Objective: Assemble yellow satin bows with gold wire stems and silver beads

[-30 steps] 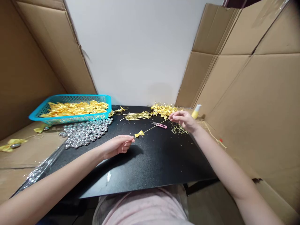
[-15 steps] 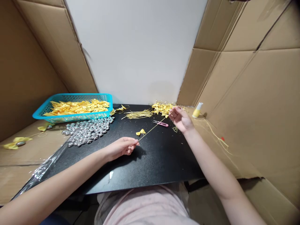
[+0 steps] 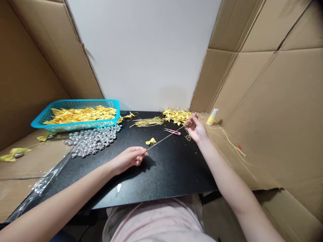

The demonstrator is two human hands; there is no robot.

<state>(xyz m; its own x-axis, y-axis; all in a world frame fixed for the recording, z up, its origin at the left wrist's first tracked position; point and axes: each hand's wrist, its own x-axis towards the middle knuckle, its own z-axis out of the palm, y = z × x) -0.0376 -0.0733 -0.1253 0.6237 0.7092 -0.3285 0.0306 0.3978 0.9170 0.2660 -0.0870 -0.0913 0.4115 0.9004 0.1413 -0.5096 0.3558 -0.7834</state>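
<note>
My left hand (image 3: 130,157) pinches one end of a thin gold cord (image 3: 166,137) just above the black table (image 3: 164,171). My right hand (image 3: 196,127) pinches the other end near the back right, so the cord runs taut and slanting between them. A small yellow ribbon bow (image 3: 151,140) lies on the table just beside the cord, near my left fingertips. Pink thread snips (image 3: 172,131) lie under the cord's right part.
A blue basket (image 3: 45,117) of yellow ribbon pieces stands at the back left, with a heap of silver beads (image 3: 93,139) on clear plastic before it. Gold cords (image 3: 148,122) and finished bows (image 3: 176,116) lie at the back. A yellow bottle (image 3: 212,117) stands right. Cardboard walls enclose all.
The bow, which sat at my left fingertips on the cord, now lies on the table beside it. My right hand has drawn the cord out to the back right.
</note>
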